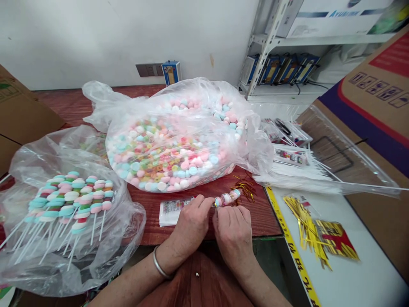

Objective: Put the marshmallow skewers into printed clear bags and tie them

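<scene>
Red-brown wooden tabletop [266, 219] | I log left hand [194, 217], right hand [233, 230] pinching bagged candy skewer [227, 198] near base | advise light pressure

"What's your count?"
"I get one left hand [195, 217], one right hand [233, 228], one bracelet [158, 263] and one wrapped candy stick [227, 198]."
"Others?"
"One blue box [171, 73] by the wall, one red-and-gold packet [340, 240]. The loose candy sticks [72, 198] overlap too much for me to count."
</scene>
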The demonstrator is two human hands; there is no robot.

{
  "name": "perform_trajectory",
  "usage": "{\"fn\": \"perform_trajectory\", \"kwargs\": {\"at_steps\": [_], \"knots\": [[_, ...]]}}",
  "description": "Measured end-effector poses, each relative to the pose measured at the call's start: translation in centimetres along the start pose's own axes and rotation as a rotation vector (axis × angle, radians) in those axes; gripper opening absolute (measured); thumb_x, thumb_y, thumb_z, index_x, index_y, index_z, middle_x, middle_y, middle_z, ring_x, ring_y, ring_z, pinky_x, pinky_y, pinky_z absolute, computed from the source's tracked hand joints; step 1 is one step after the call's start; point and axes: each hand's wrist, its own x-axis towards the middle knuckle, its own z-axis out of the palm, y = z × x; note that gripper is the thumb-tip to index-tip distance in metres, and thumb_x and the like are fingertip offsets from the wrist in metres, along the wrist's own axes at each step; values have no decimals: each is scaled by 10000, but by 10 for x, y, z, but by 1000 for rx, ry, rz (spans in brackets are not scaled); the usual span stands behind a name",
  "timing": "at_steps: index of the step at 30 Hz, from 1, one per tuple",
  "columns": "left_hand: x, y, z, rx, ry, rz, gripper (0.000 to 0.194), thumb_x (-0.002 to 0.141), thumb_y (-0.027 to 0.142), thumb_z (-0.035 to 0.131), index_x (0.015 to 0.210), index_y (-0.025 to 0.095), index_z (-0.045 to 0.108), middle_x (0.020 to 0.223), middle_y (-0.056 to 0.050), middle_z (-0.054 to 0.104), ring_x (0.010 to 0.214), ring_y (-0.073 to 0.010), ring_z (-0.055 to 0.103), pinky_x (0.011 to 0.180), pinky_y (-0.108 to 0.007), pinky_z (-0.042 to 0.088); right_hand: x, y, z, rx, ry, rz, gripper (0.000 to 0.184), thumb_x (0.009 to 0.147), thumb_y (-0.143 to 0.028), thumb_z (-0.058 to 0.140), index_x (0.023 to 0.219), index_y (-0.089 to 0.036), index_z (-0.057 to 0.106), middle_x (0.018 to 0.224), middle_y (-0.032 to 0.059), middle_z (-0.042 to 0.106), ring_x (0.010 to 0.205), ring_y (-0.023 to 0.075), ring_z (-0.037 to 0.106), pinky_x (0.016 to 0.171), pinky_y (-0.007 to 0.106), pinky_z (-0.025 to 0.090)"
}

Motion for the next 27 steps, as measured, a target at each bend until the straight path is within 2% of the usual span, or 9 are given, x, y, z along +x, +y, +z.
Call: {"fn": "perform_trajectory", "kwargs": {"at_steps": [3,6,9,12,14,16,19,22,27], "knots": [[5,1,2,-339,61,-187,181,905,114,503,909,175,674,854,-42,639,796,-157,586,731,-277,454,-1,-2,7,109,48,110,237,961,-149,495,738,-227,509,651,28,544,655,211,480,749,384,406],[11,3,6,-897,42,-520,75,831,220,632,822,149,655,701,-3,593,609,-104,507,577,-230,398,2,-1,14,481,37,380,175,944,-211,519,770,-225,519,709,33,614,687,205,544,693,339,424],[15,5,9,-1384,-13,-755,282,704,329,773,832,120,634,596,54,471,477,-44,339,444,-180,219,6,2,20,845,-56,594,165,946,-279,510,792,-224,523,714,9,638,655,181,584,634,296,446],[15,6,13,-1571,-69,-802,384,611,347,852,805,109,622,631,56,453,479,-19,299,423,-165,147,10,6,23,897,-57,598,184,928,-306,515,764,-224,530,802,31,654,766,195,605,715,312,465],[13,4,14,-1548,-77,-785,371,646,379,830,800,126,607,627,64,430,472,-24,285,414,-165,143,10,7,22,908,-52,599,164,904,-299,535,759,-223,539,849,41,647,833,207,590,763,323,452],[11,2,14,-1337,-62,-680,294,764,406,732,839,149,610,598,65,420,471,-52,322,417,-173,211,10,8,20,929,-68,607,143,895,-288,544,768,-222,541,799,22,626,780,196,570,726,312,440],[7,-3,11,-730,2,-311,158,907,291,540,937,173,640,712,-12,569,646,-137,532,579,-243,437,9,7,17,954,-75,639,116,877,-267,558,774,-218,537,730,-8,591,693,173,532,661,290,413],[3,-8,9,-265,51,-46,227,941,173,416,982,171,639,875,-84,645,811,-194,605,733,-318,496,10,4,16,999,-67,672,128,843,-259,585,739,-217,524,705,-20,565,672,161,514,649,282,408],[2,-9,10,-247,130,-85,211,956,175,432,1004,182,637,884,-73,707,793,-179,650,739,-295,510,13,-2,22,1163,-73,735,175,841,-364,623,808,-209,548,747,2,633,674,160,589,633,279,485]]}}
